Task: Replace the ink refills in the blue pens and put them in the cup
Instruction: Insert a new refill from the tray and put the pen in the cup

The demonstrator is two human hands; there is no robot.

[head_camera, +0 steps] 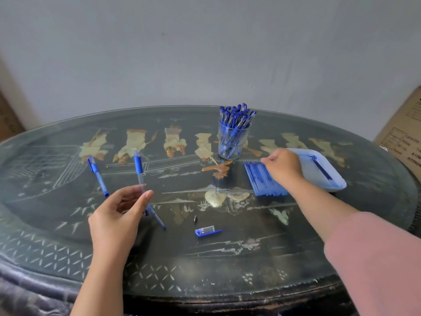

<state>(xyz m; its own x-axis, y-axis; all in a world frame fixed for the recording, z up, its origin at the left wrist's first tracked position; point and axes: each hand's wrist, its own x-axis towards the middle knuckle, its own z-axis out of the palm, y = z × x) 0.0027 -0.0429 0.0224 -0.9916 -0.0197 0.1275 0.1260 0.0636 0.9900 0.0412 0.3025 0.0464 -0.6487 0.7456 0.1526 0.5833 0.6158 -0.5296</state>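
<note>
Table (68,252) read as a clock face.

- 9–10 o'clock: a capped blue pen (98,176) lies loose.
- 8 o'clock: left hand (118,215) pinches a pen barrel (139,169) between thumb and fingers, blue end pointing to 12.
- Just below that hand, a thin blue refill (157,218) lies slanted toward 5.
- 6 o'clock: a small metal tip (195,218) and a blue cap (206,231), apart.
- 12–1 o'clock: cup (232,142), crowded with blue pens.
- 2–3 o'clock: row of refills (262,179) with the right hand (283,166) over it, fingers bent onto the far ends — cannot tell whether they pinch one.
- Beside the row: a pale tray (319,174).
</note>
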